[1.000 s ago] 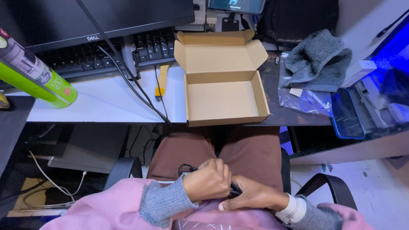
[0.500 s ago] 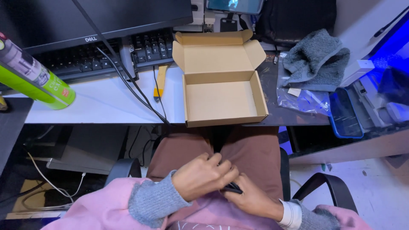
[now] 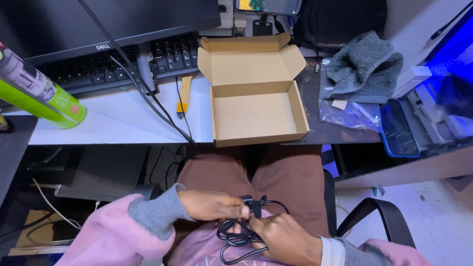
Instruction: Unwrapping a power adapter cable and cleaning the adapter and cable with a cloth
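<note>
A coiled black cable point(image 3: 240, 237) lies in my lap over brown trousers. My left hand point(image 3: 213, 205) pinches the cable near a black strap at its top. My right hand point(image 3: 283, 237) grips the same bundle from the right, fingers curled around the loops. Both hands meet at the strap, low in the head view. An open, empty cardboard box point(image 3: 256, 106) sits on the desk edge straight ahead of my knees, its lid flaps folded back.
A black keyboard point(image 3: 123, 66) and monitor stand at the back left, with cables trailing over the white desk point(image 3: 108, 123). A green-and-grey can point(image 3: 39, 93) lies at left. A grey towel point(image 3: 367, 66), clear plastic bag point(image 3: 347, 111) and dark phone point(image 3: 398, 129) lie at right.
My hands have shifted apart a little and lower in my lap, and the black cable coil has come into view between them. The box has not moved.
</note>
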